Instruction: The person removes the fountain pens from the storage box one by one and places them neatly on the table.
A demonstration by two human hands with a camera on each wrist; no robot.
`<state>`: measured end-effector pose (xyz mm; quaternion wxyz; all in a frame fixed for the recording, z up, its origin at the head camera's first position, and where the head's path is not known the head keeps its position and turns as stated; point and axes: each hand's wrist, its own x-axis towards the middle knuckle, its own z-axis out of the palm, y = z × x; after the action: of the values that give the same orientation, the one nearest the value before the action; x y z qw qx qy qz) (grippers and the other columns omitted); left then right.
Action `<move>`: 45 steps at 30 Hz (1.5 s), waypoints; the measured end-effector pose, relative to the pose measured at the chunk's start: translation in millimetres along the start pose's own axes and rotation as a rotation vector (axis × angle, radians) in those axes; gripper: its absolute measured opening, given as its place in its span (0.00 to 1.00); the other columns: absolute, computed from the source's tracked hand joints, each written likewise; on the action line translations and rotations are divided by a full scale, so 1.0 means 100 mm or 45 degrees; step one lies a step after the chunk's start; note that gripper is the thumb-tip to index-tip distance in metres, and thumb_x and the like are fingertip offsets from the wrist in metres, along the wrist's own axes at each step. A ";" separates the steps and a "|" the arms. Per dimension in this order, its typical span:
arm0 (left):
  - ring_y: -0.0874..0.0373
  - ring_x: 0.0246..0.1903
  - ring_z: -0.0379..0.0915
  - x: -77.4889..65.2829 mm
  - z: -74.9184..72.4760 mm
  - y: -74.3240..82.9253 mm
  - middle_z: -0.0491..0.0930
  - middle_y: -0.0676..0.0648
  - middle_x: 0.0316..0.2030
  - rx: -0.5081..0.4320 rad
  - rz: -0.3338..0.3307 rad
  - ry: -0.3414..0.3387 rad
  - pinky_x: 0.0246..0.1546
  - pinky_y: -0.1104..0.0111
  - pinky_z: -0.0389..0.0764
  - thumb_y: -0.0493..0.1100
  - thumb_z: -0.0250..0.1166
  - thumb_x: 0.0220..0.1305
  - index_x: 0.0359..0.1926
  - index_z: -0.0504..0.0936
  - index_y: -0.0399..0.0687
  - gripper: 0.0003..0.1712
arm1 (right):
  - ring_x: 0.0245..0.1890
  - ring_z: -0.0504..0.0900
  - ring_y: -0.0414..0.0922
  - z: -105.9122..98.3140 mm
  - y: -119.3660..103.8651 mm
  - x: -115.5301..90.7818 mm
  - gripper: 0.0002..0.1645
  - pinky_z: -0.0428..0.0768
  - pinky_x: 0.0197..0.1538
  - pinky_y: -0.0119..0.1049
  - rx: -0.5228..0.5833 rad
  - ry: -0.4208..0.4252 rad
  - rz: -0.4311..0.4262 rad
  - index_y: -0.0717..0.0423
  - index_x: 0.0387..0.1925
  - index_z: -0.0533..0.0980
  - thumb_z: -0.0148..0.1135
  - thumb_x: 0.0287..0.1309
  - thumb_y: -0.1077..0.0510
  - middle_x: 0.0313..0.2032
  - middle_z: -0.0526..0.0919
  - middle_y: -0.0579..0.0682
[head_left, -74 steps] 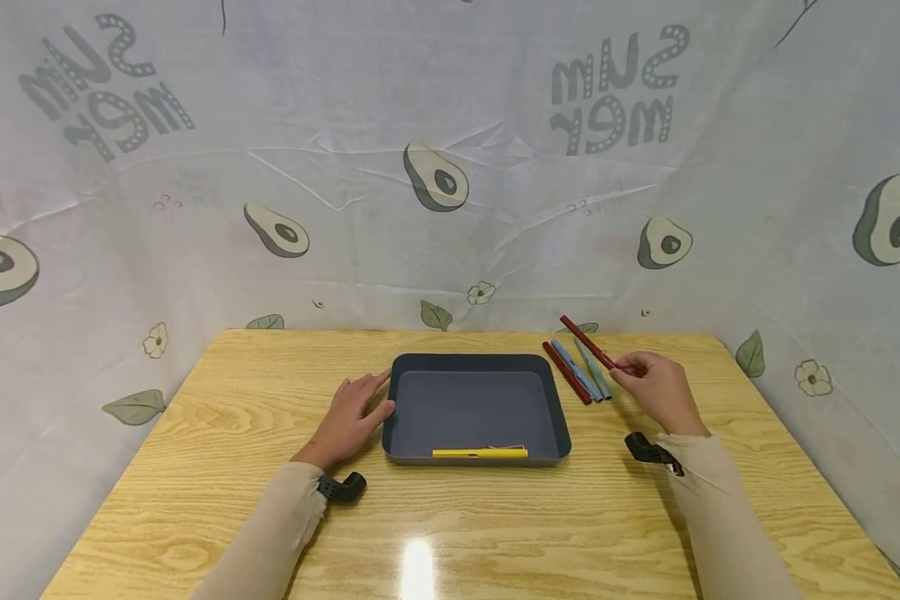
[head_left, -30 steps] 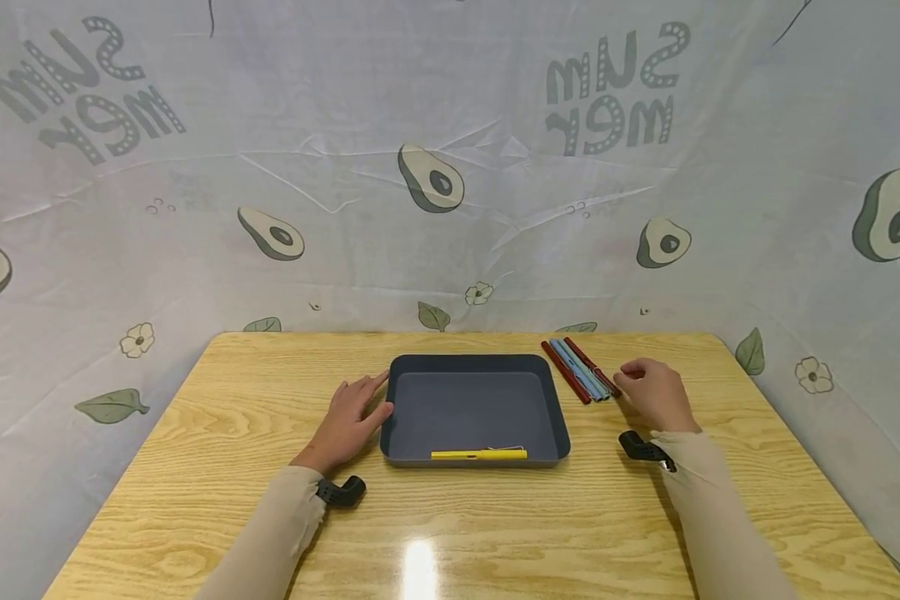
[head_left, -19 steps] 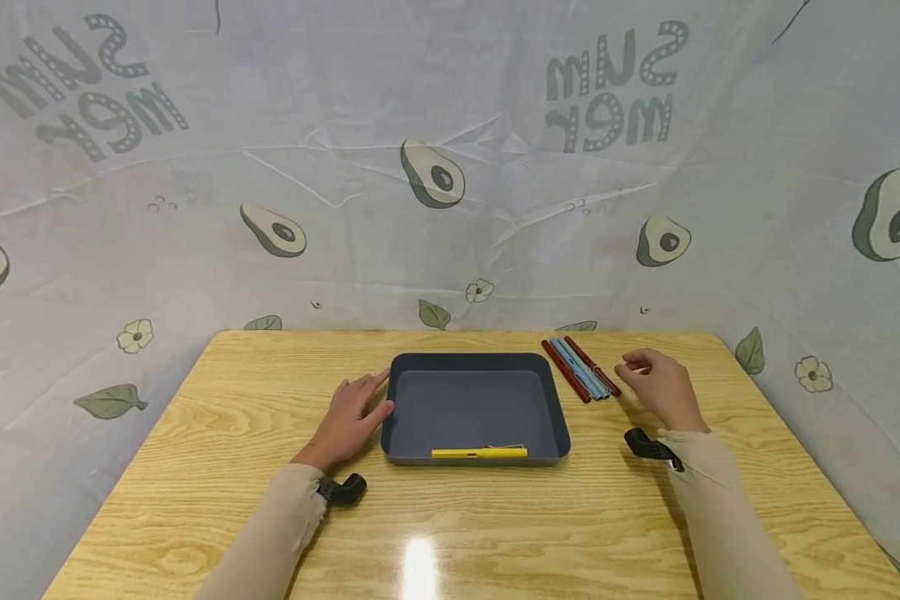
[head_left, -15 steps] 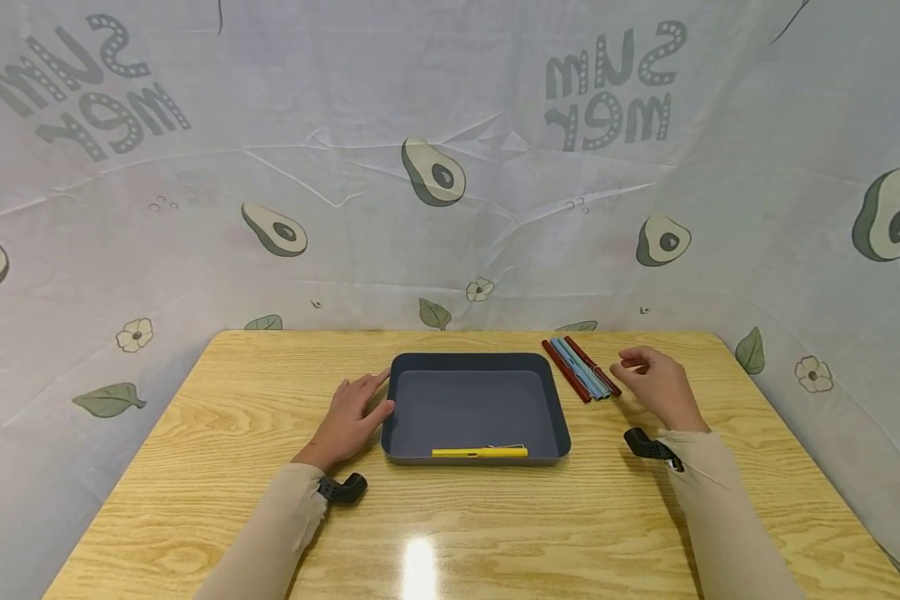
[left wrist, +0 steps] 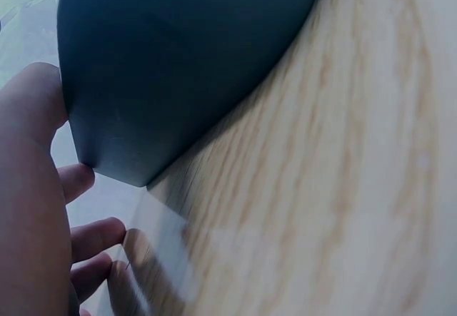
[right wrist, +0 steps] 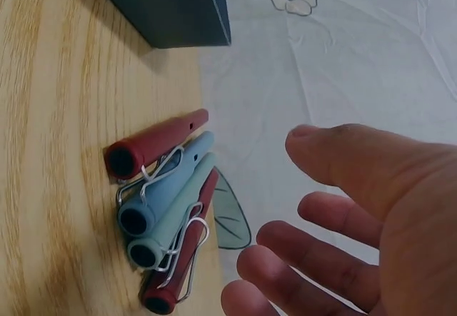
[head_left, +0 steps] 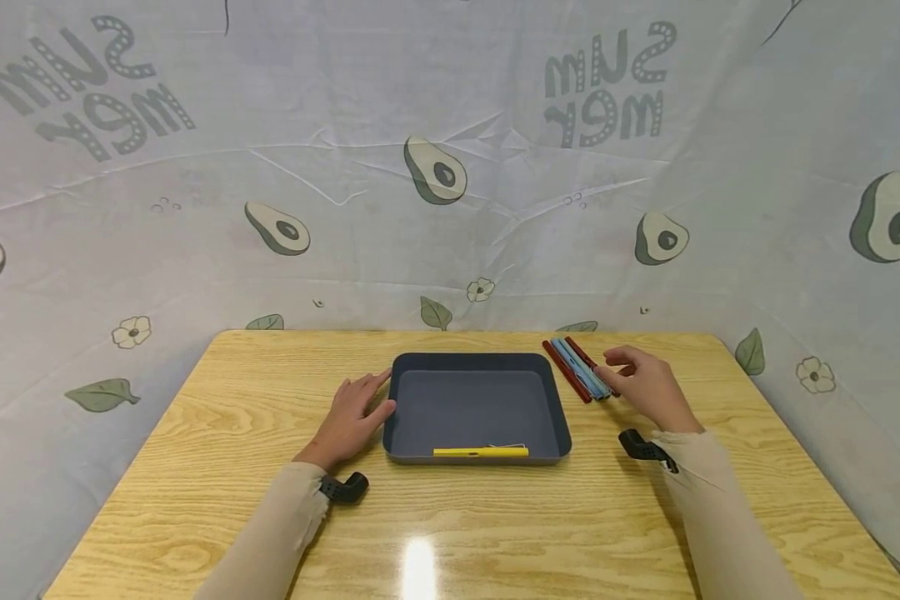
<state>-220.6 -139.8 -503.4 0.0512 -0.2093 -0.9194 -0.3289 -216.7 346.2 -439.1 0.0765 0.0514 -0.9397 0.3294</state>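
My left hand (head_left: 351, 419) rests at the left side of a dark grey tray (head_left: 472, 404), thumb and fingertips against its wall. A yellow pen (head_left: 480, 452) lies inside along the near wall. Right of the tray, several clip pens lie side by side: a dark red pen (right wrist: 153, 143), a blue pen (right wrist: 168, 187), a pale green pen (right wrist: 175, 216) and a second dark red pen (right wrist: 187, 255). Just above their right side hovers my right hand (head_left: 648, 387), fingers loosely bent and apart, holding nothing. In the head view its fingertips partly hide the outer red pen.
All of this is on a wooden table (head_left: 487, 525). A pale curtain (head_left: 345, 125) printed with avocados and leaves hangs behind the table and along both sides. Each wrist wears a black camera mount, one on the left (head_left: 343, 488) and one on the right (head_left: 645, 447).
A dark red pen that my right hand held raised was laid down right of the other pens and let go. The right hand then lifted and moved left over them. My left hand stayed put.
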 end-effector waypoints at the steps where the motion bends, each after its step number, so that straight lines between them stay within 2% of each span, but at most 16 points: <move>1: 0.37 0.74 0.58 0.00 0.00 0.00 0.66 0.35 0.73 -0.002 0.000 0.000 0.77 0.39 0.40 0.57 0.57 0.78 0.80 0.62 0.50 0.37 | 0.52 0.82 0.61 0.00 -0.01 0.00 0.31 0.83 0.50 0.59 -0.004 -0.006 -0.007 0.64 0.63 0.77 0.61 0.74 0.43 0.58 0.81 0.65; 10: 0.38 0.76 0.56 0.05 -0.02 -0.02 0.64 0.36 0.75 0.020 -0.005 -0.013 0.78 0.40 0.38 0.59 0.56 0.78 0.81 0.61 0.53 0.38 | 0.51 0.82 0.59 -0.01 -0.11 0.03 0.30 0.83 0.48 0.55 0.013 -0.056 -0.051 0.62 0.65 0.76 0.64 0.72 0.45 0.59 0.81 0.63; 18: 0.35 0.79 0.45 0.03 -0.03 -0.01 0.63 0.38 0.76 0.002 -0.012 -0.020 0.78 0.40 0.34 0.60 0.56 0.78 0.81 0.61 0.52 0.38 | 0.49 0.82 0.57 -0.08 -0.32 0.04 0.25 0.83 0.45 0.52 -0.032 -0.087 -0.124 0.58 0.62 0.79 0.66 0.71 0.48 0.57 0.83 0.62; 24: 0.35 0.79 0.46 0.00 -0.03 0.02 0.63 0.37 0.76 -0.020 -0.036 -0.022 0.76 0.37 0.29 0.60 0.56 0.77 0.81 0.61 0.53 0.38 | 0.47 0.84 0.55 -0.10 -0.43 0.06 0.26 0.84 0.44 0.51 -0.074 -0.150 -0.178 0.59 0.60 0.80 0.66 0.70 0.47 0.56 0.84 0.61; 32: 0.36 0.78 0.48 -0.02 -0.02 0.06 0.64 0.37 0.76 -0.017 -0.051 -0.012 0.76 0.37 0.30 0.59 0.58 0.77 0.80 0.63 0.52 0.38 | 0.46 0.84 0.54 -0.12 -0.52 0.06 0.24 0.84 0.40 0.46 -0.122 -0.183 -0.147 0.57 0.61 0.80 0.67 0.70 0.49 0.51 0.86 0.59; 35: 0.36 0.78 0.49 -0.02 -0.01 0.06 0.64 0.38 0.76 -0.002 -0.053 -0.007 0.76 0.37 0.31 0.60 0.58 0.77 0.80 0.62 0.53 0.38 | 0.43 0.85 0.52 -0.11 -0.56 0.06 0.23 0.83 0.36 0.42 -0.118 -0.212 -0.157 0.59 0.59 0.80 0.68 0.69 0.50 0.48 0.86 0.59; 40: 0.37 0.78 0.50 -0.02 -0.02 0.05 0.64 0.38 0.75 0.001 -0.056 -0.002 0.77 0.37 0.31 0.61 0.57 0.77 0.80 0.63 0.54 0.38 | 0.34 0.84 0.44 -0.06 -0.64 0.08 0.19 0.81 0.32 0.38 -0.106 -0.252 -0.187 0.58 0.54 0.82 0.69 0.68 0.52 0.41 0.86 0.54; 45: 0.38 0.78 0.50 -0.03 -0.02 0.03 0.64 0.38 0.76 0.000 -0.061 -0.007 0.77 0.38 0.31 0.61 0.57 0.77 0.80 0.62 0.54 0.38 | 0.31 0.81 0.41 -0.02 -0.73 0.10 0.19 0.78 0.30 0.38 -0.161 -0.270 -0.231 0.56 0.52 0.83 0.70 0.67 0.49 0.38 0.85 0.50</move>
<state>-217.1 -139.7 -500.8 0.0409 -0.1883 -0.9243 -0.3294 -215.9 290.3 -391.0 0.0092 0.1656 -0.9529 0.2539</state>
